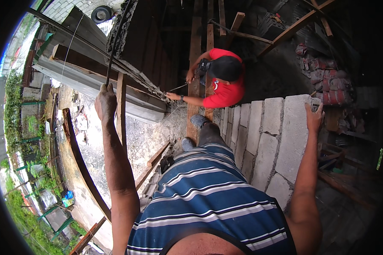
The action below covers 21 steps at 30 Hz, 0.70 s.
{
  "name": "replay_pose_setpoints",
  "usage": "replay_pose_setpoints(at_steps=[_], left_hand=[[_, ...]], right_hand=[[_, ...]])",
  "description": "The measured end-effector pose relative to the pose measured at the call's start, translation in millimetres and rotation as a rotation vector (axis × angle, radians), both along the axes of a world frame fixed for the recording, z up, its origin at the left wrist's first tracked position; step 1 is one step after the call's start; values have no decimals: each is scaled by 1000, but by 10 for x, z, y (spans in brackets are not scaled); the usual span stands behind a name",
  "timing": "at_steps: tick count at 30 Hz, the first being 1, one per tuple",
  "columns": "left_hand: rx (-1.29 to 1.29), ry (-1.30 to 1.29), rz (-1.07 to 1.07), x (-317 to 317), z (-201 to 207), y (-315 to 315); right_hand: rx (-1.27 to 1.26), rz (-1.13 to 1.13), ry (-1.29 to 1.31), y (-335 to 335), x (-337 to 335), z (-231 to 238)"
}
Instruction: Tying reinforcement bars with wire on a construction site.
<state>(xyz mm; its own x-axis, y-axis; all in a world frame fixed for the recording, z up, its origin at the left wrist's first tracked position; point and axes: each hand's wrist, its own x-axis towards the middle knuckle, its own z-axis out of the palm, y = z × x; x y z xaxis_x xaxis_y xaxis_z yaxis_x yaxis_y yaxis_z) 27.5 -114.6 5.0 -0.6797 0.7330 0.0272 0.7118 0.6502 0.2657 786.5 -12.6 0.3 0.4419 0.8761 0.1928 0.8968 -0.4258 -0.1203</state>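
Note:
My left hand is raised and closed around a dark steel bar that runs up and away past the broken concrete edge. On the other side, my right hand grips the top end of a grey concrete block wall, its fingers bent over the edge. My feet, in grey footwear, rest on or beside narrow wooden planks. In front of me a person in a red shirt and dark cap leans over, holding a thin metal rod or tool near a bundle of bars.
Long steel bars slant across the upper left, beside a timber beam and grey metal sheets. A wooden post stands right of my left forearm. Stacked sacks and wooden braces lie right. The ground at left appears far below.

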Motion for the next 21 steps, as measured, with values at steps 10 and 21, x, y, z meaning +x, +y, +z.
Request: replay_pose_setpoints(at_steps=[10,21], left_hand=[[-11,5,-5,-15,-10,2],[-17,-8,4,-15,10,-2]], right_hand=[[16,3,-21,2,18,-25],[10,-1,-20,-9,-46,24]])
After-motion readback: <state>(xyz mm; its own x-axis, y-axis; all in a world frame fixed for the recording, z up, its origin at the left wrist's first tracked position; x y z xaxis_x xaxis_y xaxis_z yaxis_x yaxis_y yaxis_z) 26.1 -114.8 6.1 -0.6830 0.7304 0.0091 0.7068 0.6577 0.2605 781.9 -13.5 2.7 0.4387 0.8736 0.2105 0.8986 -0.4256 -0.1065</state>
